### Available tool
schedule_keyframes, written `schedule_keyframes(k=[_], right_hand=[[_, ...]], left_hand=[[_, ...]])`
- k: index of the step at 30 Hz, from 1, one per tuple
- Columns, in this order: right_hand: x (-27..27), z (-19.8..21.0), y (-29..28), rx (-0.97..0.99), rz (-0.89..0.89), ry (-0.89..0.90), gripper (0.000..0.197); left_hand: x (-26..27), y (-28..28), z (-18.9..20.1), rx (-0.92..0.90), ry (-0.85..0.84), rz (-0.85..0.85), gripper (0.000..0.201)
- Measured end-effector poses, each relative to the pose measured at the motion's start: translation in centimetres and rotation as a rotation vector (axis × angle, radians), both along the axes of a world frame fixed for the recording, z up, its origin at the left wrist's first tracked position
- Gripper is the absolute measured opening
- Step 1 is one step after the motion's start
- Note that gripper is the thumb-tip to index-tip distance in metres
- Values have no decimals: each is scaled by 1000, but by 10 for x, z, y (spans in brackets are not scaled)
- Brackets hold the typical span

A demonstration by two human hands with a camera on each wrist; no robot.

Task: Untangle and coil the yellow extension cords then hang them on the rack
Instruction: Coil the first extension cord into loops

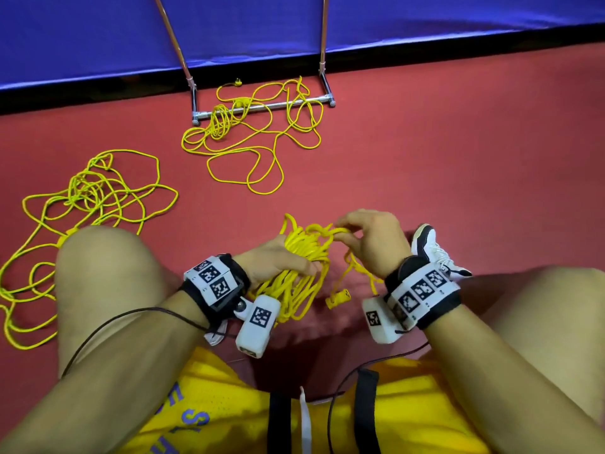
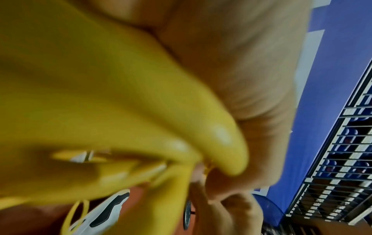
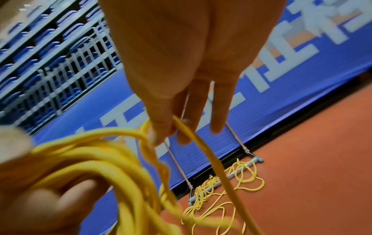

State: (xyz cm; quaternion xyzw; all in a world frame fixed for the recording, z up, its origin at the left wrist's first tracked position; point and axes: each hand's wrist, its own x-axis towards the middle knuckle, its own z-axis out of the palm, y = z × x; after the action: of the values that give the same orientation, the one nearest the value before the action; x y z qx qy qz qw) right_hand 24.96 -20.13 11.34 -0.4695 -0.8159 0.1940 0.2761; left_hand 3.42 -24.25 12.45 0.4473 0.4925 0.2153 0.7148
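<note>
Between the raised knees, above the red floor (image 1: 425, 158): a bundle (image 1: 302, 257) of thick, smooth yellow cord, loops stacked and partly coiled, gripped by the left hand (image 1: 278, 262) with fingers curled round the strands. At the bundle's top, a single strand pinched by the right hand (image 1: 370, 239) between thumb and forefinger, other fingers straight. Below the hands, a blocky yellow plug (image 1: 339, 298) dangling on a loose tail. Farther off on the floor, two more cords in thin, limp, overlapping loops: a tangle (image 1: 88, 204) by the left knee, a second tangle (image 1: 258, 132) draped over the base bar of the rack (image 1: 262, 108), a shiny metal tube frame with slanted uprights, set against a blue padded barrier (image 1: 294, 27). From the right wrist only: large white lettering on the barrier, rows of blue seats behind a white railing, and the pinched strand running over the forefinger. From the left wrist only: a blurred yellow mass filling most of the frame against the palm, with a white-and-black shoe (image 2: 104, 211) beneath; same shoe (image 1: 432, 249) beside the right wrist in the head view.
</note>
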Motion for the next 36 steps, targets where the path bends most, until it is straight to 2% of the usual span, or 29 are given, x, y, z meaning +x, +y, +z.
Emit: schedule_keyframes(k=[2,4,6,8,10,11,13,15,17,18,21,23,25,27,28,31,32,34,36], right_hand=[[9,1,4,-136,23,126,15],[18,1,11,-245,-34,290,3],[31,-6,24,-276,-159,381,9],[43,-18,35,-243,-299,325,11],[49,-36,39,-228,-373,165,19],[47,-44,39,-214,-349,58,24],[30,-56,31,-159,-187,-83,29],[4,-63,17,-167,40,-45,29],[-23,-67,-1,-244,268,26,12],[-33,-70,-9,-326,327,47,7],[-43,-72,-19,-542,334,262,14],[-40,-72,-18,-558,259,433,21],[-34,-76,-11,-508,90,469,34],[-22,-87,-2,-508,-53,348,43],[-15,-94,0,-537,-56,234,44],[0,-116,-8,-672,-77,-236,37],[5,-125,-13,-702,-58,-422,31],[13,-145,-24,-754,108,-772,24],[15,-152,-30,-754,187,-966,31]], left_hand=[[-6,1,2,-4,-52,11,35],[-11,3,5,-49,-140,83,29],[-14,4,10,-60,-213,174,26],[-18,3,14,-46,-268,242,30],[-20,2,18,-15,-341,239,33],[-20,1,22,-10,-394,220,36],[-17,0,26,-36,-514,207,44],[-15,0,28,-68,-588,219,47],[-17,2,28,-95,-626,217,46],[-20,3,29,-103,-636,208,45],[-28,7,31,-117,-678,207,39],[-35,10,33,-97,-708,272,38],[-44,17,35,-61,-722,376,39],[-51,22,36,-43,-742,458,40],[-53,24,35,-39,-755,491,41],[-52,24,34,-33,-777,600,45],[-52,25,36,-28,-798,638,45],[-58,27,41,1,-842,705,44],[-66,28,44,30,-878,708,44]])
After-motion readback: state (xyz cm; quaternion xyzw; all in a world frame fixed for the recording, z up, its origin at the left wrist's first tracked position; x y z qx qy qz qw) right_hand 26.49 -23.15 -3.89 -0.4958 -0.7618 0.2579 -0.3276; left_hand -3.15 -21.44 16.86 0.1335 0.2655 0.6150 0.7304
